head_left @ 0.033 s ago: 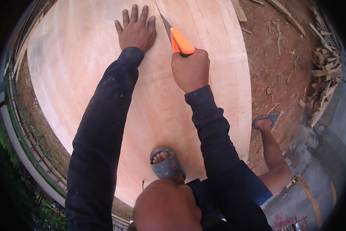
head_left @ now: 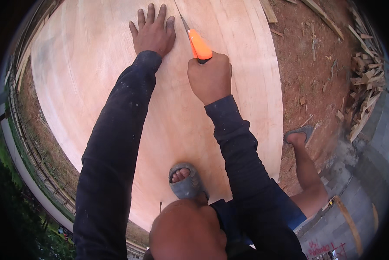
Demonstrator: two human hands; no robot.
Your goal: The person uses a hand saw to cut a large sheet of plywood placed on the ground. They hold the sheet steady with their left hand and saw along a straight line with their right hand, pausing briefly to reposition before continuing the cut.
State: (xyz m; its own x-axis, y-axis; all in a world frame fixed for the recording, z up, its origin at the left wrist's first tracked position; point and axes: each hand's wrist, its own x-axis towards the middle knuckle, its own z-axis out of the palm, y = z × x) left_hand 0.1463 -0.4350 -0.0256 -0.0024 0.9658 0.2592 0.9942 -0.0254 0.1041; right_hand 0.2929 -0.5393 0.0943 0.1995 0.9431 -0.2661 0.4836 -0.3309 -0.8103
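Observation:
A large sheet of plywood [head_left: 103, 91] spreads out beneath my hands. My left hand [head_left: 153, 37] lies flat on it, fingers spread, just left of a thin cut line that runs up to the far edge of the view. My right hand [head_left: 211, 78] is wrapped round the orange and black handle of a hand saw [head_left: 199, 44]. The narrow dark blade points away from me and meets the wood at the cut line. Part of the handle is hidden inside my fist.
My foot in a grey sandal [head_left: 188, 184] stands on the sheet; the other sandal [head_left: 306, 131] rests on reddish soil [head_left: 309, 78] to the right. A pile of wood offcuts [head_left: 367, 82] lies at the far right, beside grey concrete [head_left: 367, 169]. Loose boards [head_left: 322, 17] lie at the top right.
My right hand and the saw have shifted slightly left and away from me, and less of the blade shows. My left hand has hardly moved.

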